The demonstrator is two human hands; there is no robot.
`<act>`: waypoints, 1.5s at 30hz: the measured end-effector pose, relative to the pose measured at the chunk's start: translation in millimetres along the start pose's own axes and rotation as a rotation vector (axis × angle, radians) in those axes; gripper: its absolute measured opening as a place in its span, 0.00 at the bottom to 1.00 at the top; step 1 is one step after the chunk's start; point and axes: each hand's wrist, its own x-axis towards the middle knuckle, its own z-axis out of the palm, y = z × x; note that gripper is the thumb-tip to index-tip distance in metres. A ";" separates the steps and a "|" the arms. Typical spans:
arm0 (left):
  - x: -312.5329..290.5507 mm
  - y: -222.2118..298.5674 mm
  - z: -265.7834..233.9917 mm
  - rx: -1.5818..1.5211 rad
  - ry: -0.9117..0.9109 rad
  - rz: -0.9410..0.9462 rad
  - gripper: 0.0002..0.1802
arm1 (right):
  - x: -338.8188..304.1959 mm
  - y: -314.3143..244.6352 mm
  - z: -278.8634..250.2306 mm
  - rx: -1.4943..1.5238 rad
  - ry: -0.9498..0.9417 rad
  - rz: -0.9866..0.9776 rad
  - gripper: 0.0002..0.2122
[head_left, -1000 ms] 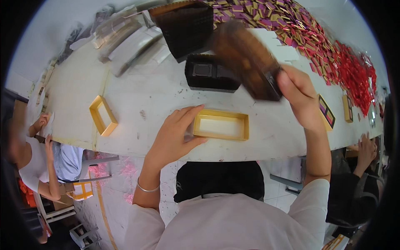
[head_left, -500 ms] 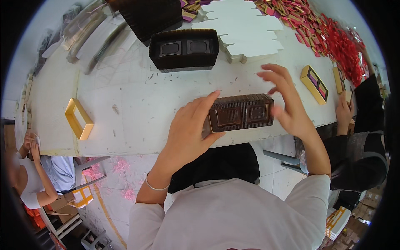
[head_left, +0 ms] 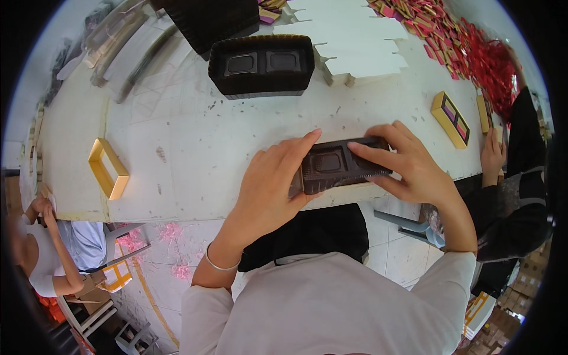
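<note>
Near the table's front edge I hold a small stack of dark brown plastic trays (head_left: pixel 324 167) with two square hollows each. My left hand (head_left: pixel 266 180) is closed around the stack's left end, thumb on the near side and fingers on the far side. At the other end, my right hand (head_left: pixel 414 163) grips the stack, its index finger lying over the right-hand hollow. Its thumb is on the near edge. How many trays are nested together cannot be made out.
Beyond my hands stands a larger stack of dark trays (head_left: pixel 260 87). White flat cartons (head_left: pixel 355 41) are piled beside it. A gold box sleeve (head_left: pixel 121 183) lies left, a filled gold box (head_left: pixel 442 115) right. A co-worker's hand (head_left: pixel 492 157) is at the right edge; red ribbon (head_left: pixel 488 65) lies beyond.
My right hand has come in from beside the tray stack and closed on its right end. The stack has tipped slightly; my left hand keeps its hold.
</note>
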 end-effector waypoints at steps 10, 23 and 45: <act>2.0 0.0 -5.1 -0.040 -0.025 -0.065 0.39 | -2.1 -6.5 -1.0 -0.255 0.049 0.004 0.28; 5.6 1.6 -15.4 -0.050 -0.124 -0.103 0.42 | -11.2 -3.7 -19.2 0.008 -0.222 -0.034 0.20; 10.9 1.7 -20.7 -0.070 -0.164 -0.152 0.41 | -19.3 13.7 20.9 -0.053 0.010 -0.122 0.22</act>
